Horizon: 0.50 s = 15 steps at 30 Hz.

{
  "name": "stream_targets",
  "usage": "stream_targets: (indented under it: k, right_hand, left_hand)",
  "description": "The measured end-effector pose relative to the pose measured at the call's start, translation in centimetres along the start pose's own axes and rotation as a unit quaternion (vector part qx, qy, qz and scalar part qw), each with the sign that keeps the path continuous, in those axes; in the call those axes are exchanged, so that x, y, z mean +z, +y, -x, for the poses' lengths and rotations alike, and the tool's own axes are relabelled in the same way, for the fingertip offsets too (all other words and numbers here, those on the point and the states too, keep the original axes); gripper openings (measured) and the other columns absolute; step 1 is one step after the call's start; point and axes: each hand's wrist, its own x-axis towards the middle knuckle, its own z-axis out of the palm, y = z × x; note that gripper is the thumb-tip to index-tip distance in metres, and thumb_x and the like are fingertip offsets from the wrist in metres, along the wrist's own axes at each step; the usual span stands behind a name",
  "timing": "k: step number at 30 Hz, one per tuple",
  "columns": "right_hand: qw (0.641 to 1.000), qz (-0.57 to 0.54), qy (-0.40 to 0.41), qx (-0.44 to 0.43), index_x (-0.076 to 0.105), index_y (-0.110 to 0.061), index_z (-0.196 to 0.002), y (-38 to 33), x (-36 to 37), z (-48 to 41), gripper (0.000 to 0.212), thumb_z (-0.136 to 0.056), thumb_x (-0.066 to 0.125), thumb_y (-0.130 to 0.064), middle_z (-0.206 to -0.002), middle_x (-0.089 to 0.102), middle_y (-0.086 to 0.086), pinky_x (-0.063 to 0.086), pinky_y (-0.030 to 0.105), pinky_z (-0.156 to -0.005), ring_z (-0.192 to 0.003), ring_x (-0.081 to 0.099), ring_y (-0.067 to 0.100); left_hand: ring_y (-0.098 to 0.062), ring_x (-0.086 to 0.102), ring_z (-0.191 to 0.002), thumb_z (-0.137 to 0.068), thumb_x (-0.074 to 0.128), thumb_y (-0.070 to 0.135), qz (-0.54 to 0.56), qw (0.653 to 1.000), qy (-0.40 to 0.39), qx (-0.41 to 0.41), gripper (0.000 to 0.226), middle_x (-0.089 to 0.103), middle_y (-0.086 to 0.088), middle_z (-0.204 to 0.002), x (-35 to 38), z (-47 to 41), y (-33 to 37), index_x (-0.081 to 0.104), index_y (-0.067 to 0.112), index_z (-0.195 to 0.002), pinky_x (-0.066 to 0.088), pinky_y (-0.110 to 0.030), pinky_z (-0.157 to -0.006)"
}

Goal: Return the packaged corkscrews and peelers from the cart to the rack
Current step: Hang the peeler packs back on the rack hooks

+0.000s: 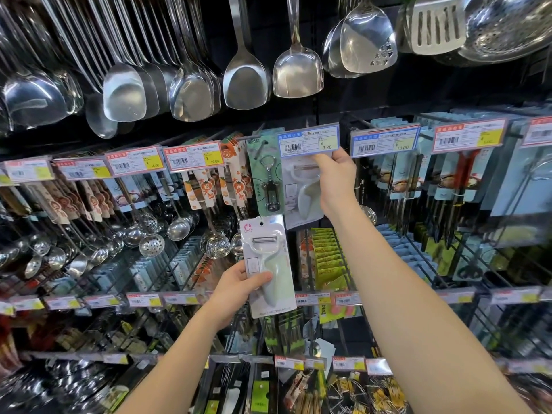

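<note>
My left hand [236,289], just below the middle of the frame, grips the lower peeler pack [270,258]. The thumb lies across the pale green handle and the fingers curl behind the card. The pack stands upright in front of the rack, with its hang hole at the top beside a small pink logo I cannot read. A line of print along its bottom edge is also too small to read.

My right hand [336,177], higher and right of centre, pinches the top of the upper peeler pack [301,192]. Its fingers bend round the card's upper edge directly under the blue price tag [309,141], which reads 7.20 (the barcode and small print beside the figure are blurred). I cannot tell whether this card is on its hook, because the tag hides that spot.

Just beside that pack, on its left, hangs a corkscrew pack [266,177]: a green card with a metal corkscrew upright on it. Further left, orange-and-white packs [239,186] carry 大吉大利 in a column. The red-framed tag [194,156] above them reads 16.00, as does the next red tag [136,163] to its left. Right of my right hand, a second blue tag [385,142] reads 10.00. Steel spatulas [245,76] hang along the top of the frame.
</note>
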Motion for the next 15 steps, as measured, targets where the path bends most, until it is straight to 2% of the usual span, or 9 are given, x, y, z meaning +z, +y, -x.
stream_targets:
  k: [2, 3, 6, 11, 15]
  right_hand:
    - [1.0, 0.005, 0.014, -0.011, 0.073, -0.012, -0.099, 0.1, 0.2, 0.0, 0.015, -0.089, 0.072, -0.001, -0.088, 0.077, -0.009, 0.059, 0.027, -0.084, -0.084, 0.073, 0.002]
    - [1.0, 0.008, 0.02, -0.012, 0.073, -0.013, -0.095, 0.1, 0.3, 0.0, 0.014, -0.089, 0.073, 0.0, -0.087, 0.076, -0.009, 0.058, 0.026, -0.083, -0.083, 0.072, 0.0]
    - [0.999, 0.014, 0.037, -0.008, 0.07, -0.015, -0.089, -0.1, 0.4, 0.2, 0.019, -0.089, 0.07, 0.004, -0.086, 0.075, -0.008, 0.054, 0.013, -0.07, -0.075, 0.071, -0.007]
    - [0.999, 0.002, 0.046, 0.012, 0.061, -0.014, -0.082, -0.9, 0.7, 0.5, 0.028, -0.092, 0.061, 0.012, -0.086, 0.068, -0.003, 0.049, 0.007, -0.054, -0.059, 0.066, -0.012]
    - [0.998, 0.0, 0.061, 0.019, 0.062, -0.016, -0.081, -1.0, 1.0, 0.5, 0.027, -0.091, 0.062, 0.009, -0.083, 0.069, -0.007, 0.048, 0.008, -0.059, -0.06, 0.065, -0.013]
  left_hand:
    - [-0.022, 0.076, -0.108, -0.093, 0.077, 0.012, -0.004, 1.0, 0.0, 0.001, 0.031, 0.08, -0.002, -0.116, 0.2, 0.0, 0.0, 0.069, 0.014, -0.123, 0.06, -0.039, -0.093]
    - [-0.022, 0.076, -0.107, -0.093, 0.077, 0.013, -0.003, 1.0, -0.002, 0.0, 0.031, 0.08, -0.002, -0.116, 0.2, 0.1, 0.0, 0.069, 0.014, -0.123, 0.06, -0.039, -0.093]
    - [-0.02, 0.077, -0.105, -0.092, 0.077, 0.012, -0.004, 1.0, -0.005, -0.002, 0.031, 0.081, 0.0, -0.114, 0.4, 0.2, 0.0, 0.069, 0.015, -0.122, 0.06, -0.036, -0.09]
    - [-0.02, 0.077, -0.105, -0.092, 0.077, 0.012, -0.005, 1.0, -0.005, -0.005, 0.029, 0.081, 0.0, -0.113, 0.5, 0.4, -0.2, 0.07, 0.015, -0.12, 0.06, -0.034, -0.09]
    - [-0.022, 0.077, -0.105, -0.093, 0.077, 0.011, -0.007, 1.0, -0.001, -0.006, 0.027, 0.082, 0.0, -0.111, 0.6, 0.6, -0.4, 0.07, 0.014, -0.118, 0.061, -0.036, -0.09]
